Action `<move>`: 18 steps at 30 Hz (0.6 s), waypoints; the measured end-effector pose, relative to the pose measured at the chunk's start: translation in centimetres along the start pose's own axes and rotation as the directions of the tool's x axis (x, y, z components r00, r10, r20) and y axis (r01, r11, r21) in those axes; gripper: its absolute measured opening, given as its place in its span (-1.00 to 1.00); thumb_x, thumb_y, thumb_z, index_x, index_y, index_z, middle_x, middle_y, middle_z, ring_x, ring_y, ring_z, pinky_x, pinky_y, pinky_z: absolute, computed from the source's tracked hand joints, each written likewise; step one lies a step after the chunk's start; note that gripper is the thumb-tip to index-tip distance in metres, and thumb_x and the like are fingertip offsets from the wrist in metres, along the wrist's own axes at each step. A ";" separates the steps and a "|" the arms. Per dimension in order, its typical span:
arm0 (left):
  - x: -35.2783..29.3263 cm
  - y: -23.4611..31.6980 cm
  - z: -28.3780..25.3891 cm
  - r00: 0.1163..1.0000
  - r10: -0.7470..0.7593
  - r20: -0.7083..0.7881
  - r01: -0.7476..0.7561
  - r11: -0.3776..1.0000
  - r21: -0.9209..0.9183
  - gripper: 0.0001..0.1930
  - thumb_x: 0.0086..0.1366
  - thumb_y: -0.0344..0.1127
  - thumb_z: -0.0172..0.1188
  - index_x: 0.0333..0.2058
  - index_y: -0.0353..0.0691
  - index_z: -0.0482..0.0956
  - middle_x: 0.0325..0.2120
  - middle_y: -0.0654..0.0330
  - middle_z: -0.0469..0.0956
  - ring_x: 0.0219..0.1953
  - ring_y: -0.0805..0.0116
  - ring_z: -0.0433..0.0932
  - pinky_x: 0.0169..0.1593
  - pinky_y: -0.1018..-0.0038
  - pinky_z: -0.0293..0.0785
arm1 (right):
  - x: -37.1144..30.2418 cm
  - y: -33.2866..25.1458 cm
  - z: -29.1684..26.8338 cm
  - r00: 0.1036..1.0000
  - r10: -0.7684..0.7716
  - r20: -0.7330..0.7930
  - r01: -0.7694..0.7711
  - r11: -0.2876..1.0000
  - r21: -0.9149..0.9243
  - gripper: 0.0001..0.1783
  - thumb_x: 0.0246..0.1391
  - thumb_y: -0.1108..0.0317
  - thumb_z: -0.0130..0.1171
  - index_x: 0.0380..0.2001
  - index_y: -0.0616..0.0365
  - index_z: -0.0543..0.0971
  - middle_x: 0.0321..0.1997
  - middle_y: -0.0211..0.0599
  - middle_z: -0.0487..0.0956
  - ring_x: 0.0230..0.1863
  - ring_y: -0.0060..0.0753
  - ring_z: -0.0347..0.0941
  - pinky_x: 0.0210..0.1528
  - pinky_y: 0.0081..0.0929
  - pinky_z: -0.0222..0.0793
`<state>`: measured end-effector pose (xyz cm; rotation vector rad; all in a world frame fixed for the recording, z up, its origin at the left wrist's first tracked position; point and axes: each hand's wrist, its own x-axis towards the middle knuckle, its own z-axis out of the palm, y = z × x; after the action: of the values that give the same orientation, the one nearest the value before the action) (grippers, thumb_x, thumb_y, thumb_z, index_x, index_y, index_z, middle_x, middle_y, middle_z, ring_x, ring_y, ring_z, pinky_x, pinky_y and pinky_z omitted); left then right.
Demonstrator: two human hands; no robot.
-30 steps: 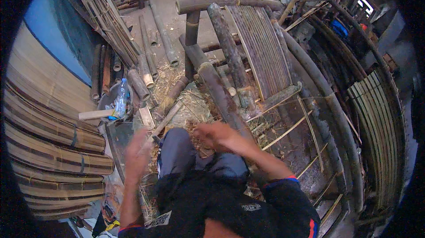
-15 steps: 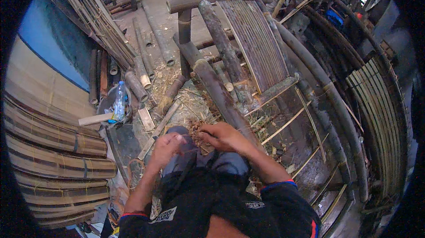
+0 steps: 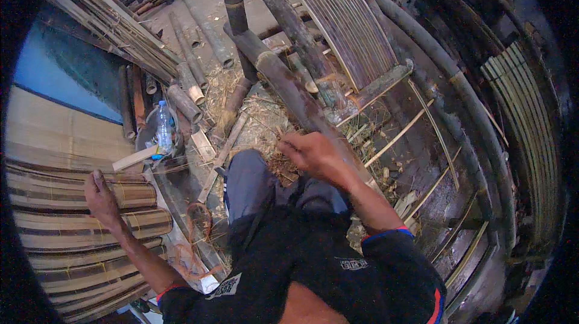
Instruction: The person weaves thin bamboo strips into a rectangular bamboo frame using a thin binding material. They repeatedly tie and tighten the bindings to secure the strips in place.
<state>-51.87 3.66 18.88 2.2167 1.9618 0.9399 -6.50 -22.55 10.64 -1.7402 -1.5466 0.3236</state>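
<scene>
Shavings (image 3: 256, 107) litter the floor (image 3: 212, 13) beyond the hands. Right hand (image 3: 310, 154) curls above brown fibres (image 3: 283, 170) between the knees (image 3: 248, 173); left hand (image 3: 102, 200) is half-closed, well apart; whether either pinches anything, I cannot tell. Open space separates them. Bamboo rail (image 3: 289, 87) edges the right, slat rolls (image 3: 45, 197) the left.

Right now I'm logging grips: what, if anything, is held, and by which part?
It cannot be told whether anything is held: the right hand curls near brown fibres, and the left hand is out leftward.
</scene>
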 end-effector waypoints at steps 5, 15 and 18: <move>-10.2 11.1 8.8 0.892 0.452 0.009 -0.414 0.823 -0.389 -0.63 0.39 -0.23 0.07 0.05 -0.35 0.53 0.16 -0.12 0.46 0.24 -0.13 0.38 0.31 0.13 0.24 | 0.2 -1.2 5.7 0.970 -0.065 0.235 0.076 0.996 -0.037 -0.81 0.24 0.16 0.13 -0.29 0.02 0.56 -0.49 -0.01 0.56 -0.42 0.19 0.52 -0.37 0.05 0.41; -19.3 20.8 15.0 0.631 0.557 0.540 0.178 0.574 -0.799 -0.65 0.47 -0.11 0.04 -0.16 -0.32 0.60 -0.40 0.26 0.57 -0.29 0.49 0.48 -0.13 0.49 0.40 | -0.5 -0.1 4.6 0.965 0.004 0.260 -0.033 0.994 0.106 -0.78 0.23 0.18 0.13 -0.25 0.09 0.58 -0.40 -0.02 0.59 -0.32 0.19 0.54 -0.29 -0.03 0.41; -18.5 20.1 16.0 0.571 0.522 0.633 0.225 0.642 -0.733 -0.66 0.47 -0.12 0.06 -0.26 -0.33 0.59 -0.45 0.33 0.50 -0.34 0.54 0.41 -0.20 0.50 0.37 | -0.5 0.7 3.2 0.949 -0.008 0.315 -0.081 0.960 0.269 -0.75 0.28 0.18 0.14 -0.25 0.16 0.57 -0.41 -0.04 0.56 -0.38 -0.03 0.49 -0.27 -0.19 0.40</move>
<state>-27.09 -11.60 6.43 1.7625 0.6938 0.4132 -8.18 -21.85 7.89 -1.5483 -1.5975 0.8323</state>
